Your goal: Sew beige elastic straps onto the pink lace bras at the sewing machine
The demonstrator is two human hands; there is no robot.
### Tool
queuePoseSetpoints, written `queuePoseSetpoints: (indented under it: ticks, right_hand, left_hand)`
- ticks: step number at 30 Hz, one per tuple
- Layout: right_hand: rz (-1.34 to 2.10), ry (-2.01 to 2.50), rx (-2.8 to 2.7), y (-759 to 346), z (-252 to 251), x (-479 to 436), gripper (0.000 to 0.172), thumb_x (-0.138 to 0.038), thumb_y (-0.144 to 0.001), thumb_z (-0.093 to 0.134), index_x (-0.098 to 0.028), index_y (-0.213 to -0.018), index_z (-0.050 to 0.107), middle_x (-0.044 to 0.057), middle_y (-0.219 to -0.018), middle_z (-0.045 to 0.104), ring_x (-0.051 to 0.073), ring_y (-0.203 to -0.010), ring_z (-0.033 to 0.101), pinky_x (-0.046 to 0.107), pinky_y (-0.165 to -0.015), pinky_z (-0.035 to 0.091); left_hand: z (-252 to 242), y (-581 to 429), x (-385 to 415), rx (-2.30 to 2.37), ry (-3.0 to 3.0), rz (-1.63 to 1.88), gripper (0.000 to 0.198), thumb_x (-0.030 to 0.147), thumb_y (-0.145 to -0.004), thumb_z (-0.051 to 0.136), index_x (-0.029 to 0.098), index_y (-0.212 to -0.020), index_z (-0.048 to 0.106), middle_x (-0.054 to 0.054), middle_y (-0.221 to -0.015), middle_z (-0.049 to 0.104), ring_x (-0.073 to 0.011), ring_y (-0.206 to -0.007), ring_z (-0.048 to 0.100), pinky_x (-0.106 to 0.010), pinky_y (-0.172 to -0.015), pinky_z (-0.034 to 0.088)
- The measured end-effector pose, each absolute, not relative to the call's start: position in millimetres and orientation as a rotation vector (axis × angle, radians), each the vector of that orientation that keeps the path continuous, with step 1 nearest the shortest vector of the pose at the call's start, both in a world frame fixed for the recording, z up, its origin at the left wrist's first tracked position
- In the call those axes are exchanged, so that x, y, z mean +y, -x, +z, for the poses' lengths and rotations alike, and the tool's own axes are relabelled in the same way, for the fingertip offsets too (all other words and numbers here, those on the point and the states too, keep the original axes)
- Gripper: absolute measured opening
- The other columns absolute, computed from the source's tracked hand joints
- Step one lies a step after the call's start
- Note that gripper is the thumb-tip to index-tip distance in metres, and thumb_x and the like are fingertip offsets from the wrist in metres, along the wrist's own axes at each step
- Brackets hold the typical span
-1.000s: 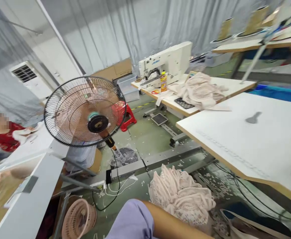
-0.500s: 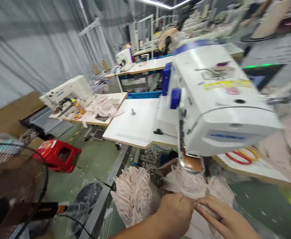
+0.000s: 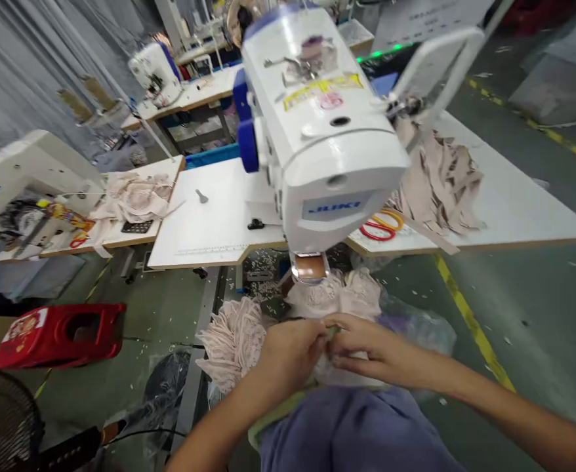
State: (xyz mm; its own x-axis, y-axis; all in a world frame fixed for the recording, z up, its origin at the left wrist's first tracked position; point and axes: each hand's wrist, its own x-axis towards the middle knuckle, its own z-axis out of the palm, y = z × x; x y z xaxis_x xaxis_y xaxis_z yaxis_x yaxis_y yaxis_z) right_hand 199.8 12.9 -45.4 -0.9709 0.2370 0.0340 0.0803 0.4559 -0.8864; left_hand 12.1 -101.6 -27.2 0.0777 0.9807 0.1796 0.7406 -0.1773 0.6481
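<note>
1. While both hands are meeting above the lavender clothing (image 3: pixel 357 432) on the lap, I'm seeing the left hand (image 3: pixel 292 351) curling inward, fingers bunched up narrow.
2. My right hand (image 3: pixel 367 346) is coming in from the other side, thumb and fingers drawn close, and the fingertips of both are just about touching.
3. A tiny greenish bit (image 3: pixel 334 332) is showing between them, but it's blurry, so I honestly can't tell whether either hand is gripping it.
4. Pale fabric (image 3: pixel 344 375) is lying right under the hands, and some beige lacy pieces (image 3: pixel 337 295) are sitting just beyond them, below the sewing machine (image 3: pixel 342 177).
5. Over to the left, a gathered lacy bundle (image 3: pixel 233 337) is resting near my left hand.
6. Up on the white tabletop (image 3: pixel 524 203), red and orange scissors (image 3: pixel 381 226) are lying beside the machine, and a heap of beige strips (image 3: pixel 445 183) is spreading out to their right.
</note>
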Motion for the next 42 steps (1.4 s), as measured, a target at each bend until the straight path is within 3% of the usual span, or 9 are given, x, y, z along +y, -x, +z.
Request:
queuePoseSetpoints:
  ticks: [3, 9, 14, 18, 22, 25, 29, 35, 42]
  right_hand:
    - [1.369, 0.148, -2.573, -200, -41, 12, 0.025, -0.029, -0.1, 0.047, -0.017, -0.094, 0.069, 0.008, -0.092, 0.066, 0.015, -0.085, 0.064, 0.024, -0.074, 0.048]
    - [0.951, 0.115, -2.561, -210, -59, 14, 0.025, -0.022, -0.1, 0.042, -0.017, -0.092, 0.065, 0.007, -0.087, 0.067, 0.014, -0.081, 0.06, 0.024, -0.072, 0.046]
    - [0.755, 0.189, -2.574, -211, -64, 7, 0.029, -0.02, -0.099, 0.039, -0.017, -0.083, 0.063, 0.007, -0.08, 0.067, 0.016, -0.076, 0.059, 0.028, -0.068, 0.046]
    - [1.004, 0.402, -2.365, -205, -69, 5, 0.024, -0.023, -0.097, 0.046, -0.017, -0.083, 0.064, 0.005, -0.081, 0.068, 0.015, -0.075, 0.061, 0.026, -0.069, 0.048]
    - [1.194, 0.48, -2.119, -199, -73, 2, 0.02, -0.028, -0.097, 0.05, -0.018, -0.091, 0.067, 0.006, -0.09, 0.071, 0.015, -0.086, 0.065, 0.028, -0.079, 0.053]
    - [1.175, 0.448, -2.093, -197, -72, 1, 0.019, -0.028, -0.097, 0.051, -0.019, -0.091, 0.067, 0.006, -0.089, 0.07, 0.015, -0.085, 0.065, 0.027, -0.078, 0.054]
    - [1.129, 0.426, -2.142, -199, -66, 4, 0.017, -0.025, -0.096, 0.051, -0.018, -0.091, 0.067, 0.006, -0.09, 0.071, 0.015, -0.085, 0.066, 0.025, -0.078, 0.053]
    - [1.225, 0.443, -2.214, -197, -55, 10, 0.018, -0.022, -0.096, 0.05, -0.018, -0.094, 0.067, 0.004, -0.089, 0.072, 0.013, -0.082, 0.066, 0.023, -0.076, 0.051]
    - [1.435, 0.621, -2.048, -194, -54, 20, 0.015, -0.025, -0.094, 0.058, -0.019, -0.097, 0.071, 0.002, -0.095, 0.075, 0.012, -0.086, 0.067, 0.023, -0.081, 0.048]
  left_hand:
    - [-32, -16, -95, 1.722, -2.045, 0.877, 0.015, 0.018, -0.093, 0.053, 0.017, -0.091, 0.067, -0.004, -0.077, 0.072, -0.0172, -0.07, 0.067, -0.027, -0.066, 0.053]
    - [-33, -18, -83, 1.605, -1.824, 0.932, 0.01, 0.018, -0.092, 0.059, 0.021, -0.094, 0.068, -0.002, -0.092, 0.073, -0.0138, -0.082, 0.067, -0.024, -0.074, 0.052]
    - [-24, -17, -74, 1.645, -1.72, 0.754, 0.008, 0.019, -0.088, 0.06, 0.022, -0.088, 0.067, 0.0, -0.082, 0.07, -0.0147, -0.073, 0.063, -0.025, -0.068, 0.049]
    - [-34, -20, -62, 1.666, -1.523, 0.679, 0.007, 0.023, -0.086, 0.057, 0.02, -0.081, 0.062, -0.001, -0.079, 0.063, -0.0158, -0.073, 0.057, -0.026, -0.064, 0.045]
    - [-57, -39, -61, 1.425, -0.919, 1.124, 0.01, 0.029, -0.082, 0.059, 0.02, -0.08, 0.054, -0.003, -0.091, 0.062, -0.014, -0.077, 0.058, -0.026, -0.069, 0.049]
    - [-68, -49, -69, 1.334, -0.696, 1.35, 0.013, 0.032, -0.085, 0.062, 0.019, -0.085, 0.059, -0.004, -0.096, 0.064, -0.0147, -0.084, 0.062, -0.028, -0.078, 0.051]
    - [-67, -41, -77, 1.589, -1.155, 1.335, 0.011, 0.03, -0.091, 0.063, 0.02, -0.092, 0.069, -0.003, -0.091, 0.068, -0.0153, -0.086, 0.064, -0.027, -0.078, 0.051]
    - [-67, -25, -74, 1.838, -1.739, 1.286, 0.011, 0.023, -0.093, 0.06, 0.02, -0.083, 0.064, 0.0, -0.074, 0.065, -0.0124, -0.069, 0.061, -0.024, -0.064, 0.048]
    - [-70, -26, -67, 1.78, -1.753, 1.284, 0.013, 0.017, -0.095, 0.056, 0.021, -0.1, 0.068, -0.004, -0.092, 0.073, -0.0149, -0.085, 0.067, -0.027, -0.076, 0.052]
